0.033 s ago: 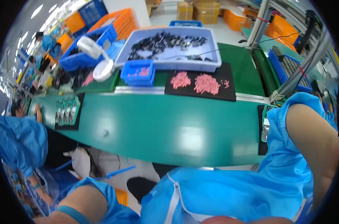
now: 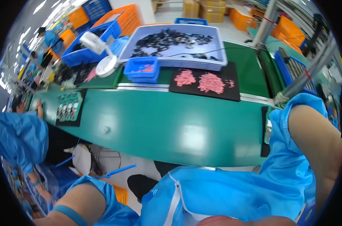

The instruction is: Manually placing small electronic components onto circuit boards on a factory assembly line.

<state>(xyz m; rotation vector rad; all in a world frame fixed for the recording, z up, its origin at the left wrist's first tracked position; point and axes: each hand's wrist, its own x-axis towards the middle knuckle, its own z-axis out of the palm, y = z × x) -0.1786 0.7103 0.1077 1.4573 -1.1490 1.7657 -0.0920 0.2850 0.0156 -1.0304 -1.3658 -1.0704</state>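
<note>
My left forearm [image 2: 84, 201], with a blue band near the wrist, leaves the view at the lower left, so its hand is hidden past the edge. On the right, my bare right arm [image 2: 316, 139] is bent out of a rolled blue sleeve. That hand also lies outside the picture. Beside the right sleeve, partly covered by it, a green circuit board panel [image 2: 268, 132] rests on a black mat. Another green panel with silvery parts [image 2: 70, 107] lies on a black mat at the table's left. Neither hand is seen touching anything.
Across the green table [image 2: 152, 124], small pink pieces [image 2: 211, 83] lie in piles on a black mat. Behind are a small blue bin [image 2: 142, 75], a large pale tub [image 2: 171, 62] of black parts and a white fan [image 2: 105, 66]. A co-worker in blue [image 2: 20, 137] sits at left.
The whole view has shifted slightly, with the table and bins sitting a little differently in the picture. My arms keep nearly the same pose.
</note>
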